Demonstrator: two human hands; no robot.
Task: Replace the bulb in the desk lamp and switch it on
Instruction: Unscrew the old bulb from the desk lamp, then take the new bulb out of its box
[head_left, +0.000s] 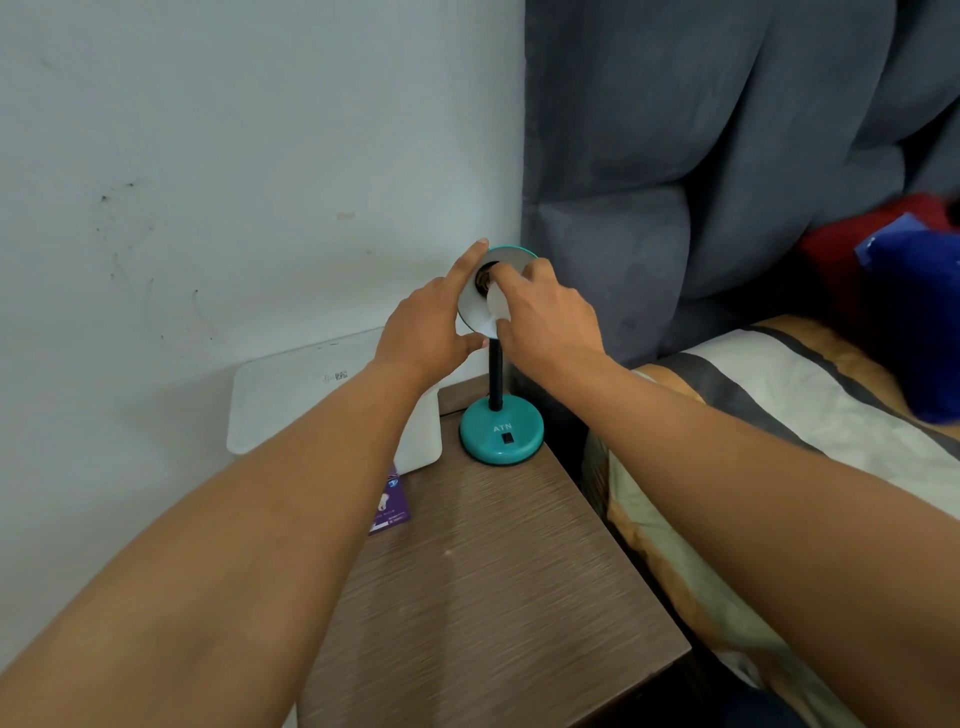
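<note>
My forearms: both reach in from the bottom corners and meet over the far end of the table.
Table (493, 571): brown, wood-grained, its right edge along the bed.
Purple box (392, 506): small, at the table's left edge, partly hidden under my left forearm.
Desk lamp (496, 379): stands at the table's far right corner on a black neck.
Base (488, 452): round and teal, marked ATN, with a small black switch (507, 439) on top.
White box (291, 400): flat-topped, just left of the base, against the wall.
Left hand (426, 327): grips the shade (511, 255) from the left, index finger straight along the rim up to its top, thumb under the lower rim; I cannot tell how the other fingers lie.
Right hand (545, 317): fingers and thumb curled around the white bulb (494, 306).
Bulb: inside the tilted shade, its far end toward the dark socket (488, 273); I cannot tell whether it is seated.
Bed (779, 405): to the right, with striped cream, tan and dark bedding.
Wall (208, 156): pale, scuffed with dark marks.
Headboard (675, 156): grey, padded, behind the lamp.
Far right: blue cloth (914, 312) over something red (852, 249).
</note>
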